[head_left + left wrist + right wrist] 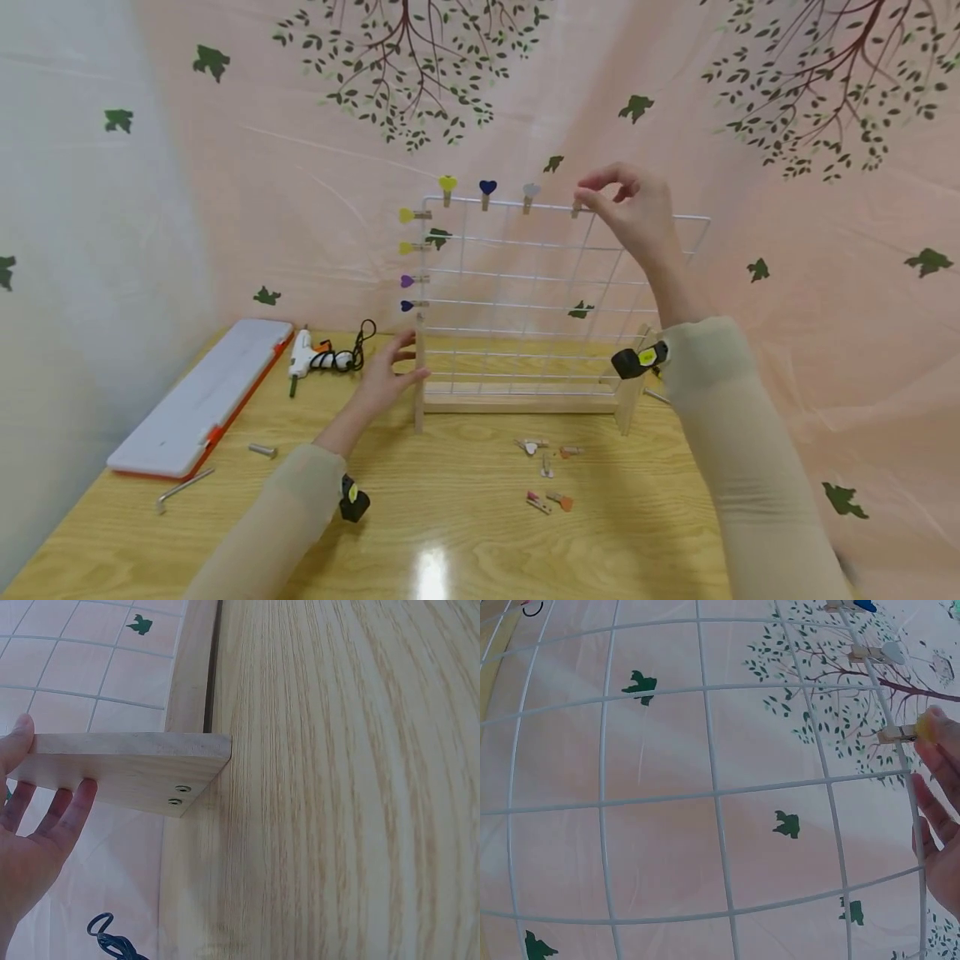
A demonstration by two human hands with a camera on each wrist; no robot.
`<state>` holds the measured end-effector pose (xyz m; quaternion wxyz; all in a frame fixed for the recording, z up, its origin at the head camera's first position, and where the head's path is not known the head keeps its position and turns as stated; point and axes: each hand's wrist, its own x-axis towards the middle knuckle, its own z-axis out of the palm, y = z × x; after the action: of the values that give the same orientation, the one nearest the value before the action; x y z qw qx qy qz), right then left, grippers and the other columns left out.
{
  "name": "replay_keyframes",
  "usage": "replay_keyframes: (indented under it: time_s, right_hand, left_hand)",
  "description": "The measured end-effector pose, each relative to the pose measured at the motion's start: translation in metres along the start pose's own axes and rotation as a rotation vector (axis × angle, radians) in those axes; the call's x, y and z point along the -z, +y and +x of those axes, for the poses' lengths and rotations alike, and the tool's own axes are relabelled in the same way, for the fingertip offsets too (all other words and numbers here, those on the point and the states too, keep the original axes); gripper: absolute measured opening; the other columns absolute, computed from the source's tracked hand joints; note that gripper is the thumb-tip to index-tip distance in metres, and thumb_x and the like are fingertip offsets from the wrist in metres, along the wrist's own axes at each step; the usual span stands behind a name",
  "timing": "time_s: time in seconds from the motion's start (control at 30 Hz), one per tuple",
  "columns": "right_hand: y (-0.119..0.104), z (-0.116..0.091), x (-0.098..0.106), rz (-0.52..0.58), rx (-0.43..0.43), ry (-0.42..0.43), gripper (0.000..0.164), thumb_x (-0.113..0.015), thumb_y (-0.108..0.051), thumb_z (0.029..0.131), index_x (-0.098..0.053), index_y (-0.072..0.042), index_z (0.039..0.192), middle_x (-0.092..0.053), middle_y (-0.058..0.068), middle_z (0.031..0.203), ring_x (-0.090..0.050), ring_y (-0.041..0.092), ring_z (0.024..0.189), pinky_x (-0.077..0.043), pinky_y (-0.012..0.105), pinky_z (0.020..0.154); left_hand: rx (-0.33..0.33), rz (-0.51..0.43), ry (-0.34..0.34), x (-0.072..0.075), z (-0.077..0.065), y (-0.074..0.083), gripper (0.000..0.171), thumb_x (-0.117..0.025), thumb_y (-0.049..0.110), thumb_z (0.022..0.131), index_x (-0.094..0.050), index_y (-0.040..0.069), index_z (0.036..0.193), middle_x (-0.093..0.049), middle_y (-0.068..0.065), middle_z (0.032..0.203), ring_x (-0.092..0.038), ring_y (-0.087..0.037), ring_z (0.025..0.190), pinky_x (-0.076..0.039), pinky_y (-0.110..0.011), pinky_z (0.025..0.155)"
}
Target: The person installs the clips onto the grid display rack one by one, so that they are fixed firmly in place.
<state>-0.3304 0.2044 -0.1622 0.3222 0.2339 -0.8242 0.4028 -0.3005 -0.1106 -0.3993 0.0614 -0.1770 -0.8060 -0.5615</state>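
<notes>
In the head view, my right hand (637, 212) pinches a small wooden clothespin (576, 208) at the top wire of a white wire grid (517, 304). A yellow piece shows on that clothespin (897, 735) in the right wrist view, partly hidden by the fingertips. Heart clothespins in yellow (447, 185), dark blue (487, 189) and pale grey (530, 192) stand along the top wire. Yellow, purple (407, 281) and dark blue ones sit on the left side wire. My left hand (384, 375) holds the stand's left wooden panel (127, 772), thumb at its edge and fingers against its outer face.
Several loose heart clothespins (565, 502) lie on the table before the stand. Left of it are a white glue gun (302, 354) with a black cord, a long white case (202, 396), a bolt (262, 450) and a hex key (183, 490). A printed curtain (315, 183) hangs behind.
</notes>
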Motion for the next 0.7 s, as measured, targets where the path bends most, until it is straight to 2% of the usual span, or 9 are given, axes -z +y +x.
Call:
replay_keyframes:
  time_s: [0.07,0.17,0.27,0.33,0.47,0.6,0.7]
  right_hand:
    - [-0.006,-0.005,0.004,-0.002,0.028,0.016,0.026,-0.067,-0.028,0.080,-0.065,-0.009,0.098,-0.062,0.000,0.095,-0.047,0.010,0.087,-0.037,0.020,0.070]
    - [-0.020,-0.020,0.007,0.029,0.135,0.038,0.023,-0.066,-0.014,0.080,-0.064,0.000,0.098,-0.061,0.009,0.097,-0.048,0.013,0.087,-0.039,0.022,0.069]
    - [-0.018,-0.042,0.003,0.029,0.224,-0.008,0.019,-0.067,-0.006,0.079,-0.063,0.001,0.096,-0.060,0.011,0.093,-0.048,0.013,0.083,-0.040,0.024,0.068]
    - [-0.003,-0.060,-0.005,-0.006,0.254,-0.093,0.020,-0.068,-0.008,0.078,-0.064,-0.005,0.097,-0.061,0.007,0.092,-0.047,0.010,0.080,-0.039,0.025,0.066]
    - [0.038,-0.100,-0.033,-0.056,0.250,-0.316,0.024,-0.069,-0.020,0.078,-0.064,-0.017,0.101,-0.061,-0.003,0.094,-0.048,0.007,0.081,-0.041,0.026,0.064]
    - [0.074,-0.146,-0.062,-0.058,0.192,-0.513,0.028,-0.069,-0.029,0.077,-0.063,-0.020,0.102,-0.060,-0.008,0.098,-0.051,0.011,0.084,-0.043,0.025,0.064]
    - [0.099,-0.179,-0.082,-0.061,0.137,-0.625,0.030,-0.070,-0.031,0.076,-0.064,-0.020,0.103,-0.059,-0.009,0.098,-0.053,0.015,0.086,-0.047,0.029,0.067]
  left_hand:
    - [0.004,-0.004,0.001,0.000,0.001,-0.003,0.067,-0.065,0.008,0.080,-0.031,0.011,0.138,-0.037,-0.018,0.134,-0.043,-0.038,0.116,-0.051,-0.043,0.082]
    - [0.006,0.009,0.006,0.000,0.005,-0.014,0.068,-0.066,0.015,0.080,-0.031,0.015,0.138,-0.037,-0.015,0.135,-0.045,-0.035,0.116,-0.051,-0.040,0.081]
    - [0.009,0.015,0.009,-0.001,0.008,-0.024,0.070,-0.067,0.024,0.078,-0.031,0.019,0.138,-0.038,-0.011,0.135,-0.046,-0.031,0.116,-0.051,-0.039,0.081]
    - [0.001,0.016,0.013,-0.002,0.008,-0.026,0.071,-0.067,0.028,0.077,-0.031,0.019,0.138,-0.038,-0.011,0.135,-0.046,-0.031,0.116,-0.052,-0.039,0.080]
    - [0.005,0.016,0.020,-0.002,0.009,-0.026,0.072,-0.067,0.030,0.076,-0.032,0.019,0.138,-0.039,-0.011,0.134,-0.046,-0.031,0.115,-0.052,-0.039,0.080]
    - [0.024,0.010,0.015,-0.001,0.007,-0.020,0.072,-0.067,0.029,0.075,-0.032,0.019,0.138,-0.039,-0.011,0.135,-0.046,-0.031,0.116,-0.051,-0.038,0.082]
    - [0.024,0.008,0.008,-0.001,0.003,-0.008,0.070,-0.066,0.020,0.078,-0.030,0.013,0.138,-0.037,-0.016,0.135,-0.044,-0.035,0.116,-0.050,-0.040,0.083]
